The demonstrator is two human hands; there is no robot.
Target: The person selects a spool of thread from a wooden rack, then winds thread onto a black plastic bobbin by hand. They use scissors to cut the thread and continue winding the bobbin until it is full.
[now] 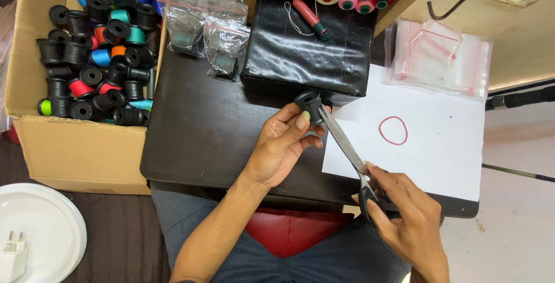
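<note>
Scissors (347, 147) lay gripped in your right hand (404, 219), blades touching the black spool (310, 102) pinched between your left hand (283, 144) fingertips; beyond them a black box (312, 46); scissor handles partly hidden.

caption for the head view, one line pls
Left hand holds a black spool while right hand brings scissors to it.

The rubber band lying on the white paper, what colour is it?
Red. The rubber band shows clearly in the head view, lying alone on the white paper.

Cardboard box (69, 150) of spools, red rubber band (393, 130) on white paper (439, 161)
</note>
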